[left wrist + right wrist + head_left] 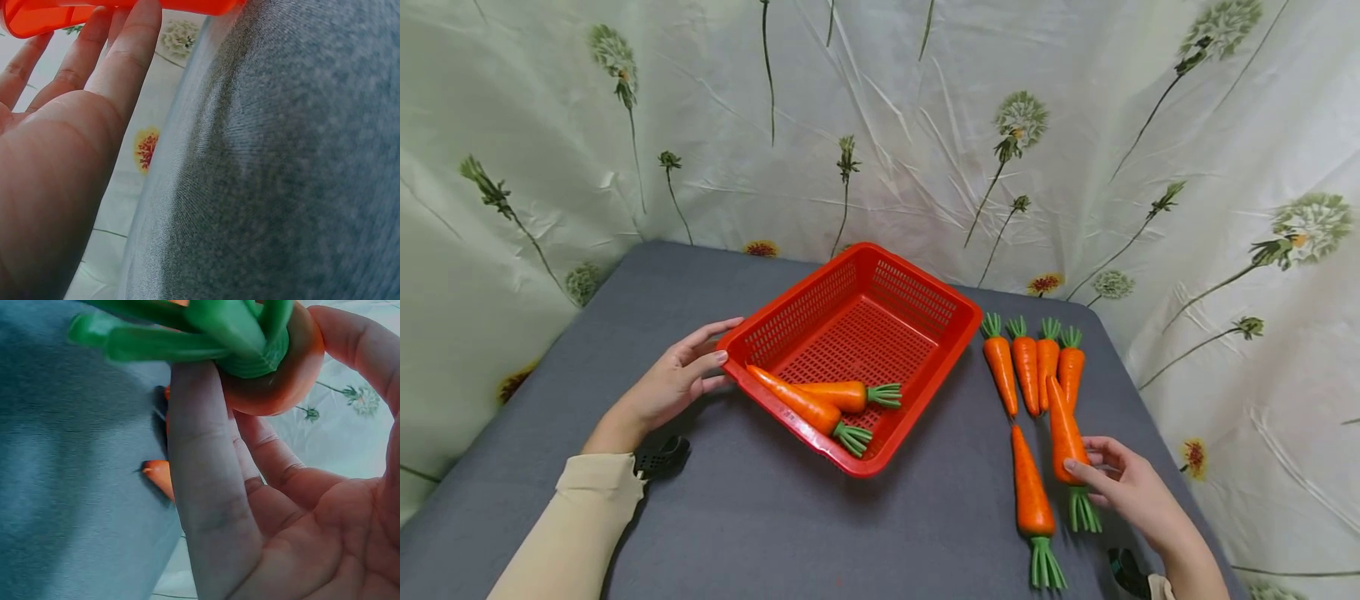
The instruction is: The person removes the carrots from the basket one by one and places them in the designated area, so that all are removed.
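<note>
Your right hand (1123, 483), at the lower right of the head view, pinches a carrot (1063, 437) near its leafy end, thumb on one side and fingers on the other. The carrot's tip points up the frame, over the lower part of a row of four (1026, 371); whether it touches them, you cannot tell. Another, the spare (1032, 487), lies just to its left on the desk (737, 533).

Your left hand (673, 379), left of centre, rests nearly straight fingers on the left corner of the basket (872, 329), touching the rim without a visible clench. Inside, a pair (796, 402) lies along the near wall, at the bottom of the basket.

Watch that right pinch: because it sits at one end, the long tip could dip or swing and knock the row or the spare. The surface looks smooth, so a loose pinch could let it slip. If you carry it left too low, it could hit the basket's right rim; with only light contact at the opposite corner, the basket could slide or turn.
</note>
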{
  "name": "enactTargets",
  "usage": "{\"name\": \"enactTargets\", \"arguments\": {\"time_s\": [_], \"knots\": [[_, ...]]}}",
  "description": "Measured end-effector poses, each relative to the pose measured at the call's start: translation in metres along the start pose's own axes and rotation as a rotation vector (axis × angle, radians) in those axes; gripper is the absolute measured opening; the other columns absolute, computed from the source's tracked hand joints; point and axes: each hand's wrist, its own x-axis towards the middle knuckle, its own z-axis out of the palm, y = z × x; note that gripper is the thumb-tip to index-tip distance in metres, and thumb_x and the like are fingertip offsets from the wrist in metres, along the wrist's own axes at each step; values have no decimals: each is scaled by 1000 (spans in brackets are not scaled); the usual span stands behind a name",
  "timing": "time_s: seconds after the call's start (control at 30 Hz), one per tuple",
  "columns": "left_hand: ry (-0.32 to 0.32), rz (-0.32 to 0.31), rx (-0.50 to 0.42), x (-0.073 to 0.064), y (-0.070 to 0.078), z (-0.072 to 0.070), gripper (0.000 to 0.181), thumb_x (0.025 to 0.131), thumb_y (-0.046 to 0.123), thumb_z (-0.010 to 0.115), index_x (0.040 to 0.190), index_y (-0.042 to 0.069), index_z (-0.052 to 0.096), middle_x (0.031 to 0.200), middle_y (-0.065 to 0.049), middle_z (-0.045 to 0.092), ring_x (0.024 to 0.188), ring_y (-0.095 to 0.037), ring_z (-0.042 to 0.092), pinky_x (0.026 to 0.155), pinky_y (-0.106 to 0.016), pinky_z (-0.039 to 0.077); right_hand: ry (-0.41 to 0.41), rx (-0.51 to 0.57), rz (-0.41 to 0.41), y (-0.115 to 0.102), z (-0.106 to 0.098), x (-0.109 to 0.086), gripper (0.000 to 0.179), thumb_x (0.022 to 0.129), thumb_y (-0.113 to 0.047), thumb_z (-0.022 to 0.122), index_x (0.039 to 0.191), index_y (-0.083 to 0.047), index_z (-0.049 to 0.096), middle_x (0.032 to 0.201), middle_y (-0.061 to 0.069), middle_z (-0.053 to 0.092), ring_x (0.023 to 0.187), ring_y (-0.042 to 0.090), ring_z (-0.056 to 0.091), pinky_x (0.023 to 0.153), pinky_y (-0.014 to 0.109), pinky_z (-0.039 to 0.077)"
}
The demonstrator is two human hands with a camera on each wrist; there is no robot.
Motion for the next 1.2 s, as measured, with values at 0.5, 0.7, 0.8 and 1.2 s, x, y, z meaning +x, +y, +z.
{"name": "enactTargets", "arguments": {"time_s": [0.5, 0.7, 0.8, 1.2], "knots": [[9, -5, 15, -1, 1, 0, 55, 106, 10, 48, 158, 13, 30, 148, -4, 46, 125, -6, 58, 93, -29, 58, 16, -20, 111, 14, 11, 6, 76, 94, -49, 67, 143, 3, 42, 112, 8, 69, 92, 13, 66, 77, 37, 61], [9, -6, 20, -1, 2, 0, 55, 106, 9, 48, 158, 14, 30, 148, -3, 45, 125, -6, 58, 93, -29, 57, 24, -28, 133, 18, 14, 7, 77, 93, -51, 67, 142, 4, 43, 110, 7, 69, 91, 14, 65, 75, 37, 61], [10, -6, 24, -1, 2, 0, 55, 106, 9, 48, 158, 14, 30, 149, -5, 45, 125, -6, 58, 93, -28, 57, 18, -29, 131, 19, 16, 6, 76, 93, -50, 67, 142, 4, 44, 108, 7, 69, 91, 13, 65, 76, 38, 61], [15, -5, 27, -1, 2, 0, 55, 106, 9, 47, 158, 13, 30, 150, -8, 44, 125, -6, 58, 92, -28, 58, 6, -38, 145, 25, 19, 5, 74, 93, -49, 68, 139, 5, 47, 107, 6, 68, 90, 13, 67, 76, 39, 61]]}}
